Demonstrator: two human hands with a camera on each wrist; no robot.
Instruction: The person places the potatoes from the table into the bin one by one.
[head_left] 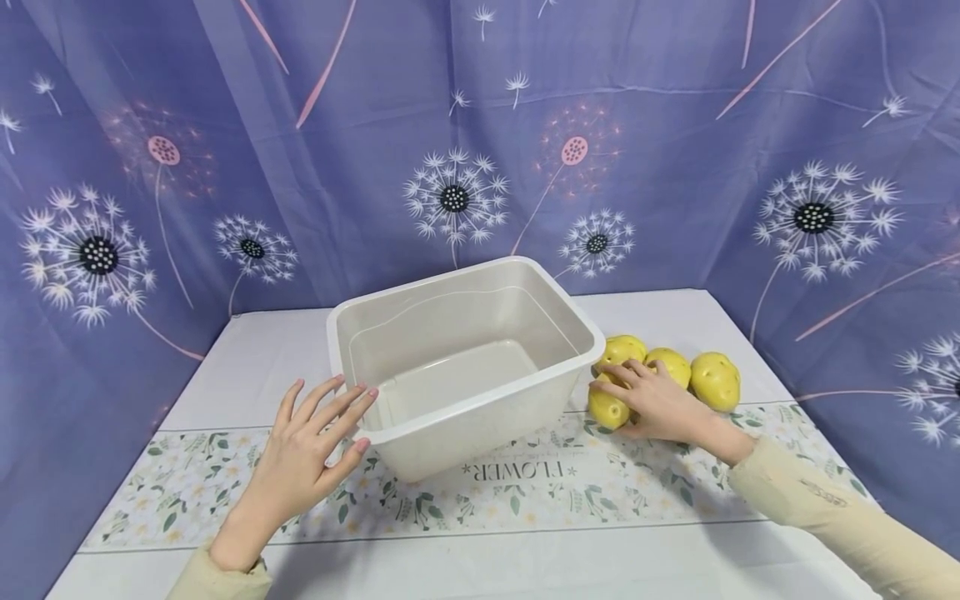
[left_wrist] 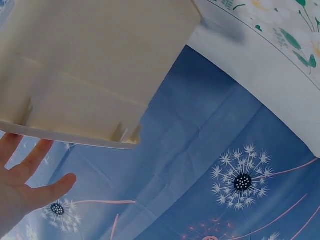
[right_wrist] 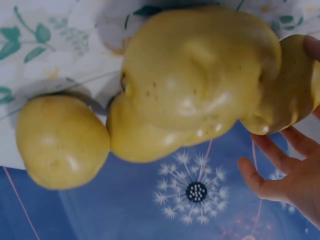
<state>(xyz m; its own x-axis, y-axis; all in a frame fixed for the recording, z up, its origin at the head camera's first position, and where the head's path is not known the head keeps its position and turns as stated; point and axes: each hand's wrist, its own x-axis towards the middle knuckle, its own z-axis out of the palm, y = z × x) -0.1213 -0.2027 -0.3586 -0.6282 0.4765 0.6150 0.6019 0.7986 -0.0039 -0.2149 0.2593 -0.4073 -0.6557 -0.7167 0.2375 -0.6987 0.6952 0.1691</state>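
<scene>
A pale grey plastic basin (head_left: 480, 429) stands at an angle on the table, its inside bare. My left hand (head_left: 303, 446) is at the basin's left corner with fingers spread and straight, the fingertips along the rim. The left wrist view shows those fingers (left_wrist: 32, 162) at the rim's edge. To the right of the basin lies a cluster of several yellow potatoes (head_left: 715, 382). My right hand (head_left: 663, 407) reaches over them and grips the nearest left potato (head_left: 606, 408), fingers on top and thumb at its near side. In the right wrist view that potato (right_wrist: 292, 85) is at the right edge.
A white table (head_left: 525, 562) carries a floral runner with "FLOWER" lettering (head_left: 517, 471) across its middle. A purple-blue curtain (head_left: 360, 150) with dandelion prints hangs behind and along both sides. The other potatoes lie close together beside the basin's right end.
</scene>
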